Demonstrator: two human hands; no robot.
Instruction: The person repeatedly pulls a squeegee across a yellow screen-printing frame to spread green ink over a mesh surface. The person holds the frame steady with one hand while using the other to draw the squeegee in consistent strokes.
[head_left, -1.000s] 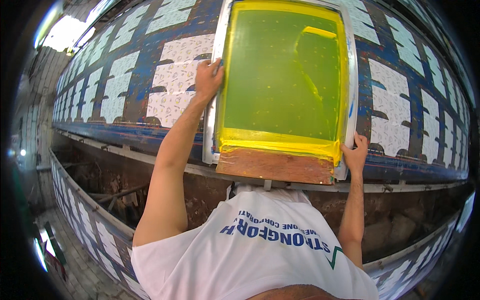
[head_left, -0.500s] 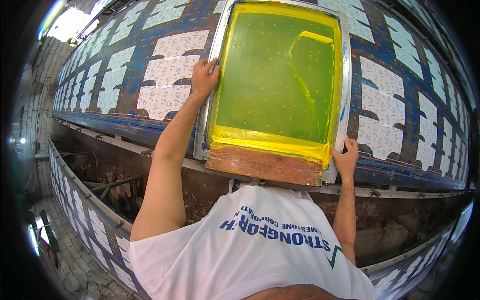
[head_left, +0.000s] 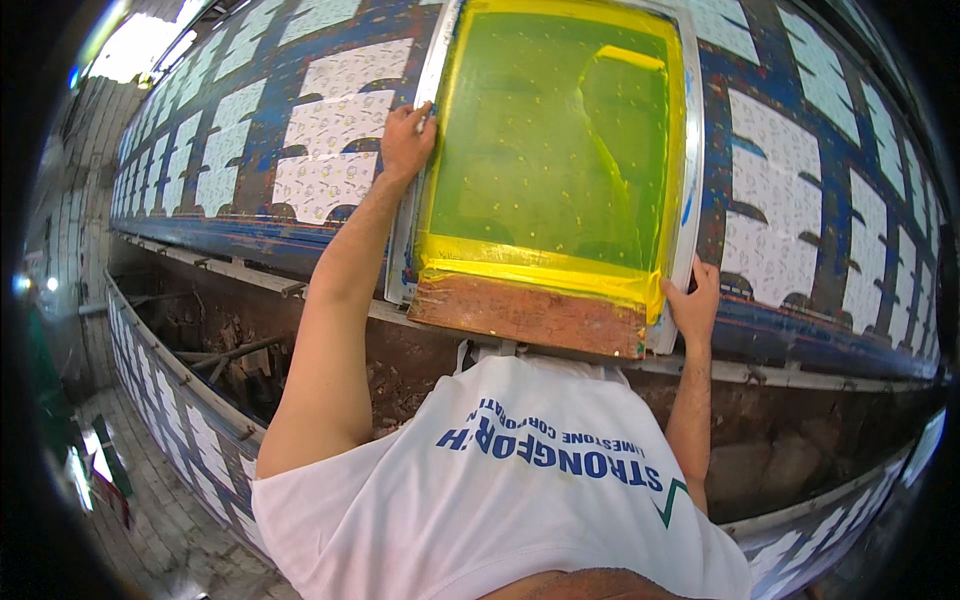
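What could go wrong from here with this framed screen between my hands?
Your left hand holds the frame partway up its side, while your right hand is near the lower corner; that uneven grip might let it twist.

The patterned sheets lie close on both sides, so a sideways slip could scuff or shift one.

The wooden board at the near end sits close to your shirt and might catch it.

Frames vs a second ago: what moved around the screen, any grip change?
Screen-printing frame: no clear slide along the table; the view itself tipped slightly. Green mesh looks more see-through, so the frame may sit lower. Nothing taken or released: left hand on left side, right hand near lower-right corner, both as before.
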